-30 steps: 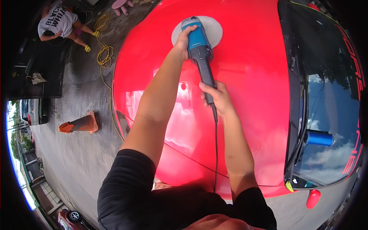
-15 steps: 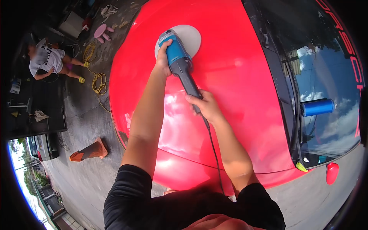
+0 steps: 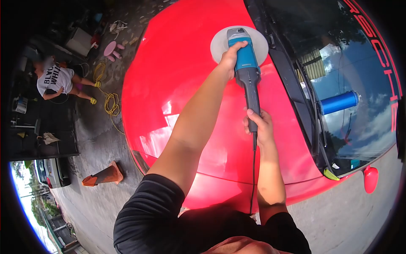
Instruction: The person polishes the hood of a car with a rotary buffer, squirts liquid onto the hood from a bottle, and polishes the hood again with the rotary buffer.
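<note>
A blue and black car polisher point(image 3: 246, 59) lies over the red car hood point(image 3: 186, 55), its round white pad point(image 3: 261, 44) flat against the paint near the windshield edge. My left hand point(image 3: 231, 58) is wrapped round the blue front body of the tool. Farther back, my right hand point(image 3: 261, 125) grips the dark rear handle. From the handle's end a black cord point(image 3: 254, 169) runs down across the hood toward my body. Whether the pad is spinning I cannot tell.
On the windshield point(image 3: 359, 122) rests a blue cylinder point(image 3: 339, 103), close to the wiper point(image 3: 315, 114). An orange traffic cone point(image 3: 103, 175) lies on its side on the ground. Coiled yellow hose point(image 3: 111, 104) and a pink stool point(image 3: 114, 51) are beyond the hood, near another person point(image 3: 57, 79).
Both hands have carried the polisher to the right across the hood, toward the windshield. Its handle now points more straight down toward me. The view has shifted slightly.
</note>
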Available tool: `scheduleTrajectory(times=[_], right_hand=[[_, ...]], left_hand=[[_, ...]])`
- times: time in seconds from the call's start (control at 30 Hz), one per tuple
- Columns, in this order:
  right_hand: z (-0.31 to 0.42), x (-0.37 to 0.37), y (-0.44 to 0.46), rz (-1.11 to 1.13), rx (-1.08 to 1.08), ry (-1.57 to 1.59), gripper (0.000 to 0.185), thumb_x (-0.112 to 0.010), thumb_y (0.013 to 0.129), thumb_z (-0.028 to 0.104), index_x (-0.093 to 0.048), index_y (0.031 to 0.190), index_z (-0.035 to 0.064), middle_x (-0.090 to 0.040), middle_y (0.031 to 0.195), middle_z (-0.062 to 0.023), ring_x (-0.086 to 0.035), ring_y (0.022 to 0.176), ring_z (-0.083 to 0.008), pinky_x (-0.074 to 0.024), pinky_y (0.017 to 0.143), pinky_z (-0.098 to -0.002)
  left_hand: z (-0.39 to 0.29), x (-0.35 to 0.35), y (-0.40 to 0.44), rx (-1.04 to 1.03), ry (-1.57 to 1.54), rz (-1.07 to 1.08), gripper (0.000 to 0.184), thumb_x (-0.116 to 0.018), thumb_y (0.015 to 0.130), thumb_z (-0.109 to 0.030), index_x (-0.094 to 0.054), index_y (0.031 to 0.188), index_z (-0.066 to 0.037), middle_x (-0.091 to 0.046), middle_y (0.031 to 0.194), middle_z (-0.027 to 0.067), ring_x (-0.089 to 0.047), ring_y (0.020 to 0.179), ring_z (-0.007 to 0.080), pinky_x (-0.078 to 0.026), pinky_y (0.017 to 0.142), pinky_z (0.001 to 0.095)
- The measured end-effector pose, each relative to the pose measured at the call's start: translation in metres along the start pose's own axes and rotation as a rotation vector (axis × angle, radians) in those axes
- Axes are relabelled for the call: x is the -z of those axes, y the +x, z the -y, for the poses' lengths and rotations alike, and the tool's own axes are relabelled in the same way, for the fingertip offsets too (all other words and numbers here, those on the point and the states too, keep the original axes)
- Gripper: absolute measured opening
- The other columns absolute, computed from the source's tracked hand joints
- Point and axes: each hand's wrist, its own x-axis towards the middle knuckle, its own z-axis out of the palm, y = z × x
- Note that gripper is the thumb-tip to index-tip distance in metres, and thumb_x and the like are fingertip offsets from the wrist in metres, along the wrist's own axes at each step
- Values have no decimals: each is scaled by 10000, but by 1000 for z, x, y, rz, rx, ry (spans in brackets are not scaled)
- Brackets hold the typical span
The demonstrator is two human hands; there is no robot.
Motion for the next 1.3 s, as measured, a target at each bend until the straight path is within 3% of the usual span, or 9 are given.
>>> scheduleTrajectory(times=[0.23,0.37,0.6,0.8,0.97,1.13,1.3], right_hand=[[-7,-2,-4,24,9,33,345,-738,1027,282,-658,1178,-17,-656,731,-80,-603,534,-147,-457,487,-279],[-21,-15,-12,46,-33,40,266,-775,1008,286,-695,1076,41,-661,707,-41,-612,529,-123,-433,488,-271],[-58,-61,-16,116,-86,-65,247,-789,992,263,-683,1013,41,-645,709,-44,-596,525,-123,-469,499,-284],[-97,-105,-8,262,-182,-219,265,-805,981,262,-666,1002,38,-638,710,-24,-600,540,-116,-461,506,-290],[-121,-129,-7,383,-255,-297,266,-808,981,248,-661,1008,27,-635,708,-27,-587,535,-119,-458,515,-298],[-113,-124,-21,367,-274,-331,240,-795,984,219,-663,1008,20,-627,709,-33,-579,545,-113,-456,509,-286],[-83,-81,-42,258,-162,-274,208,-766,995,191,-663,1026,12,-629,712,-49,-578,534,-121,-471,505,-284]], left_hand=[[-1,2,-6,13,30,-50,730,-821,879,-400,-539,1369,61,-682,1121,205,-764,939,331,-674,814,495],[3,24,-27,-23,-13,-34,715,-819,882,-418,-547,1352,47,-679,1105,195,-756,916,321,-664,802,493],[-2,106,-72,-22,-67,-123,683,-805,891,-486,-573,1335,-22,-684,1069,162,-739,916,315,-647,814,489],[-9,196,-133,-90,-151,-294,648,-765,914,-507,-578,1309,-28,-690,1067,167,-741,901,314,-645,818,494],[2,251,-174,-99,-244,-301,704,-698,930,-576,-570,1343,-21,-689,1095,196,-750,959,351,-642,859,507],[18,248,-183,-90,-291,-419,720,-755,908,-567,-562,1360,-42,-679,1107,169,-729,972,319,-628,882,482],[29,181,-151,-79,-215,-254,753,-768,901,-571,-567,1353,-4,-694,1110,181,-743,971,316,-633,886,479]])
